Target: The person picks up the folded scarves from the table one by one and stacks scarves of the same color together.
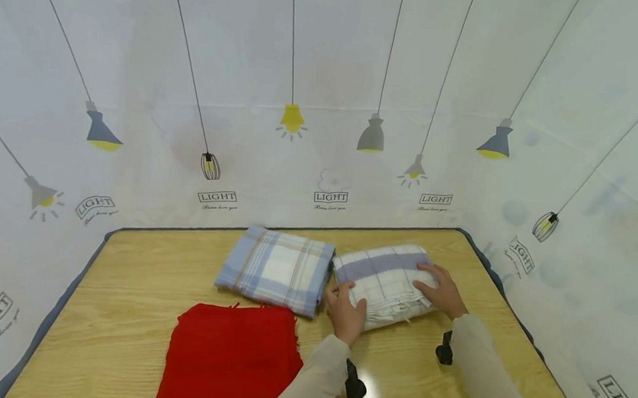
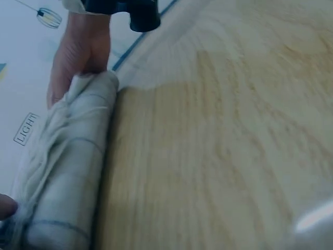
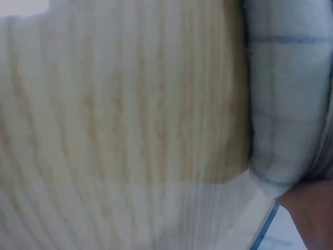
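Observation:
A folded white scarf with a lilac band, thin check lines and a knotted fringe [image 1: 387, 279] lies at the right of the table in the head view. My left hand [image 1: 346, 313] touches its left front corner, thumb by the fringe. At the right edge, my right hand [image 1: 443, 292] rests with thumb and fingers spread on the cloth. From the left wrist, the scarf's rounded front fold [image 2: 73, 156] shows, with the right hand [image 2: 78, 57] at its far end. The right wrist view shows that fold [image 3: 289, 94] too. Fingertips under the cloth cannot be made out.
A folded blue and white plaid scarf [image 1: 281, 268] lies close to the left of the white one. Nearer me is a folded red fringed scarf [image 1: 232, 355]. The wooden table [image 1: 134, 274] has a dark blue edge and backs onto a lamp-printed cloth wall [image 1: 247, 130].

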The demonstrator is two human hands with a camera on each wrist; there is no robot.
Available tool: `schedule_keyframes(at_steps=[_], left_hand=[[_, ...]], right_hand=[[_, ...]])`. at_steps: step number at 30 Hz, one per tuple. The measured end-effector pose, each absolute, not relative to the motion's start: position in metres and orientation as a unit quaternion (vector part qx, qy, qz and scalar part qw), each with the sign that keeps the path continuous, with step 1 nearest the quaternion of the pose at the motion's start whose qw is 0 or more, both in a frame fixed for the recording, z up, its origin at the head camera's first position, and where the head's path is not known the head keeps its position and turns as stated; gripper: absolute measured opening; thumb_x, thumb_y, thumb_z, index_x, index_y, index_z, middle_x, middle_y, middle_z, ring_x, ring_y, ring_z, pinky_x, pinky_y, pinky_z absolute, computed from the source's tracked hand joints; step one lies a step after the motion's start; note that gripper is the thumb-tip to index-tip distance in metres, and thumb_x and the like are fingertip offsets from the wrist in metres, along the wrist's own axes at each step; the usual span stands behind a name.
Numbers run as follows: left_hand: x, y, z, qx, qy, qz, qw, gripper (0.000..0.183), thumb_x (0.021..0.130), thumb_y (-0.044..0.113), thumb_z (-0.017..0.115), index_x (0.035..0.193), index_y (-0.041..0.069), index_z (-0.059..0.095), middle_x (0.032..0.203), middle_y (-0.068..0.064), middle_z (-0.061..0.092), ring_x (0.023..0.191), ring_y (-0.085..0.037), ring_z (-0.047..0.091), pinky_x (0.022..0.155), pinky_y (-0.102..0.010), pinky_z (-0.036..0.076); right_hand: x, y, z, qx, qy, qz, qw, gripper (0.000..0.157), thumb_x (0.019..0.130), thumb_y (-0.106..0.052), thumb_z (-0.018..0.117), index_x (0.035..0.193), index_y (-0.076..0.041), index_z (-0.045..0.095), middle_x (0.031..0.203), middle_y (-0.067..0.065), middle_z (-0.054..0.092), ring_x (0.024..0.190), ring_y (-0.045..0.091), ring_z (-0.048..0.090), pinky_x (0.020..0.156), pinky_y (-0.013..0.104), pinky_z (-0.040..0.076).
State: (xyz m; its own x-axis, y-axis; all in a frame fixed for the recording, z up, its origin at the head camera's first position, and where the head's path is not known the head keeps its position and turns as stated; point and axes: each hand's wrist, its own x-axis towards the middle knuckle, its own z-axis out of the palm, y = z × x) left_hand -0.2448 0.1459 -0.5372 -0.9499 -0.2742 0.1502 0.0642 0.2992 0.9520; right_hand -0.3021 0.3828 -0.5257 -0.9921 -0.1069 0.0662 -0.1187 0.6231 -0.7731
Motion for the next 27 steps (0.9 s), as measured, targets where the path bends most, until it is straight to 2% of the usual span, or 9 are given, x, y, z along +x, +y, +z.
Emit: schedule_keyframes(at_steps=[6,12,15,19,24,27], left_hand=[[-0.245,0.139,-0.539,0.064,-0.793,-0.583,0.166,0.034,0.078,0.000,0.066,0.110,0.007,0.063,0.109,-0.020,0.051,0.104,-0.036,0.049,0.086,-0.051,0.041],[-0.229,0.130,-0.526,0.068,-0.773,-0.618,0.122,0.039,0.076,-0.002,0.062,0.113,0.007,0.062,0.112,-0.016,0.049,0.105,-0.032,0.048,0.084,-0.045,0.044],[-0.219,0.126,-0.520,0.076,-0.761,-0.637,0.094,0.046,0.072,-0.007,0.058,0.115,0.008,0.061,0.114,-0.014,0.046,0.103,-0.028,0.046,0.073,-0.036,0.043],[-0.208,0.118,-0.511,0.071,-0.754,-0.650,0.059,0.058,0.067,-0.012,0.051,0.120,0.009,0.058,0.118,-0.014,0.042,0.098,-0.027,0.043,0.057,-0.028,0.035],[-0.193,0.106,-0.498,0.059,-0.762,-0.644,0.028,0.062,0.066,-0.013,0.047,0.124,0.008,0.053,0.120,-0.016,0.040,0.095,-0.028,0.042,0.050,-0.028,0.028],[-0.183,0.102,-0.497,0.052,-0.787,-0.614,0.018,0.064,0.062,-0.014,0.049,0.122,0.006,0.051,0.118,-0.018,0.040,0.098,-0.031,0.042,0.055,-0.030,0.034]], right_hand=[[-0.294,0.379,-0.527,0.037,-0.879,0.475,-0.002,0.058,0.087,-0.027,0.068,0.135,-0.002,0.048,0.149,0.024,0.033,0.139,0.044,0.023,0.108,0.063,0.019],[-0.276,0.375,-0.520,0.031,-0.861,0.508,0.007,0.057,0.085,-0.019,0.071,0.133,0.002,0.049,0.147,0.025,0.033,0.139,0.043,0.022,0.109,0.062,0.017],[-0.265,0.373,-0.519,0.037,-0.859,0.510,0.012,0.056,0.085,-0.019,0.071,0.132,0.002,0.050,0.146,0.024,0.035,0.139,0.043,0.023,0.109,0.063,0.016],[-0.247,0.369,-0.517,0.034,-0.860,0.508,0.030,0.053,0.085,-0.019,0.071,0.131,0.000,0.051,0.143,0.020,0.038,0.137,0.041,0.026,0.108,0.063,0.019],[-0.226,0.360,-0.515,0.020,-0.859,0.510,0.044,0.052,0.085,-0.020,0.072,0.130,-0.003,0.053,0.139,0.016,0.042,0.135,0.037,0.029,0.107,0.061,0.021],[-0.216,0.357,-0.519,0.011,-0.863,0.503,0.035,0.051,0.085,-0.017,0.071,0.129,-0.001,0.053,0.138,0.019,0.041,0.134,0.038,0.030,0.107,0.061,0.020]])
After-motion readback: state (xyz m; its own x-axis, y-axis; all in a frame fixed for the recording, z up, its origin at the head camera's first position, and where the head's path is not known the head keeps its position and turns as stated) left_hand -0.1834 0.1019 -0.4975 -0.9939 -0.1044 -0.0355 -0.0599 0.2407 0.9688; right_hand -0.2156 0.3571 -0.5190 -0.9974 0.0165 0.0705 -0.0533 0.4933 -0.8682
